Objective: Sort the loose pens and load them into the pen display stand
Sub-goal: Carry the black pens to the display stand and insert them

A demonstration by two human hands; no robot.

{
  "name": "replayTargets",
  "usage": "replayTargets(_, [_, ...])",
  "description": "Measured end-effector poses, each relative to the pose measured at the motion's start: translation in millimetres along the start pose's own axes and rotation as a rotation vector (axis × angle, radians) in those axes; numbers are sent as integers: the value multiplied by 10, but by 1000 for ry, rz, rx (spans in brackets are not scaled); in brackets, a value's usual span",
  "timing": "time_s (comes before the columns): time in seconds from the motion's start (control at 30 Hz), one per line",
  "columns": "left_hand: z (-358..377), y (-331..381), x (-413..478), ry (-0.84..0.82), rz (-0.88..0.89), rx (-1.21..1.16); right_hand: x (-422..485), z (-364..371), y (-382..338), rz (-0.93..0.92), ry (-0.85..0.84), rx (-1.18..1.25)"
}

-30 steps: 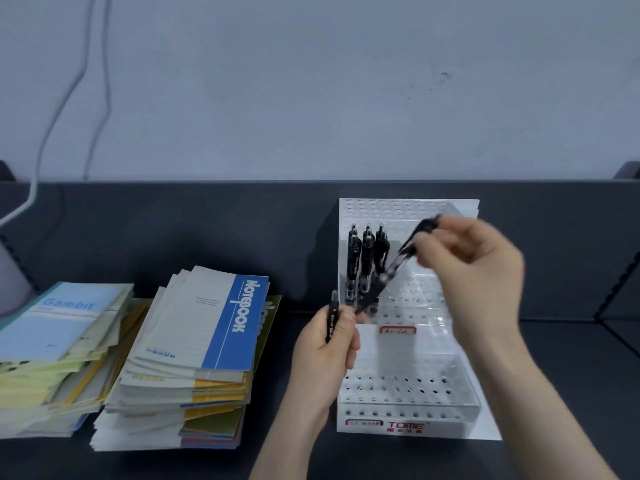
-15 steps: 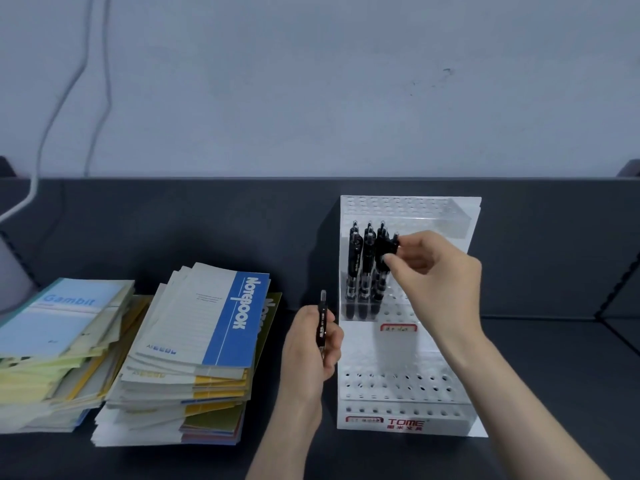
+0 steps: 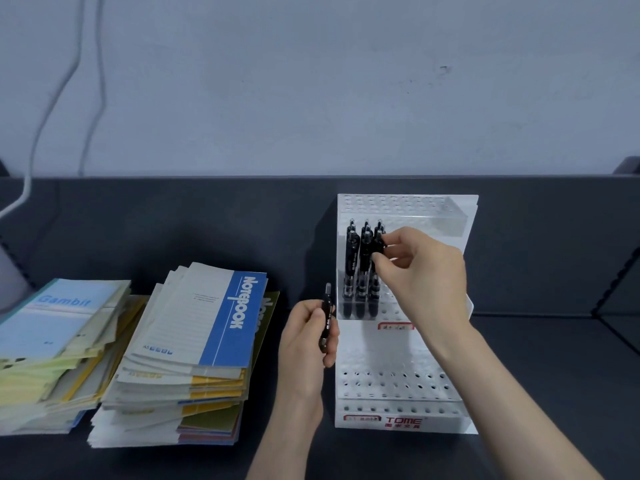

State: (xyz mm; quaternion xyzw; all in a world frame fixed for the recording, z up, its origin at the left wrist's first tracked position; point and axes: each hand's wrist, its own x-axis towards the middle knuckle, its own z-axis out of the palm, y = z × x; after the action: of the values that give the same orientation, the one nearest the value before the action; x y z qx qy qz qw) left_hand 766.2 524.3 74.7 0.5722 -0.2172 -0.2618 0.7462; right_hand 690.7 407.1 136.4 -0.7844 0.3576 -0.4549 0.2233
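One black pen [image 3: 378,247] stands in the middle tier of the pen display stand [image 3: 398,348], beside the seated pens [image 3: 351,268]. The right hand [image 3: 422,271] pinches its top end, apparently settling it into a hole. Just left of the stand, the left hand [image 3: 308,344] grips a spare pen [image 3: 326,320] upright. The next move likely calls for letting go and taking that spare to a free hole. Farther left, notebook stacks [image 3: 194,341] lie on the dark shelf [image 3: 207,459]; behind the stand, a pale wall [image 3: 311,81] with cables [image 3: 45,109].
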Motion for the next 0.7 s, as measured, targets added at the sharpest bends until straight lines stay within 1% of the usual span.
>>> replayTargets(0.1, [4,0,-8,-5,12,1,-9,12,12,1,17,-8])
replayTargets(0.3, [24,-19,-43,-13,50,28,-129,67,80,-45,107,63])
replayTargets(0.37, [21,-14,-64,-19,71,53,-149,46,106,-24,115,116])
replayTargets(0.43, [14,-2,-71,-23,103,55,-236,-7,121,22,127,220])
replayTargets(0.5, [30,9,-60,-22,131,49,-362,-49,115,78,56,329])
replayTargets(0.6, [96,-11,-54,-48,144,48,-506,-31,90,171,-158,419])
replayTargets(0.63, [116,-21,-58,-67,143,50,-526,-19,98,187,-182,420])
replayTargets(0.7, [136,-39,-64,-107,146,67,-516,-31,111,205,-168,425])
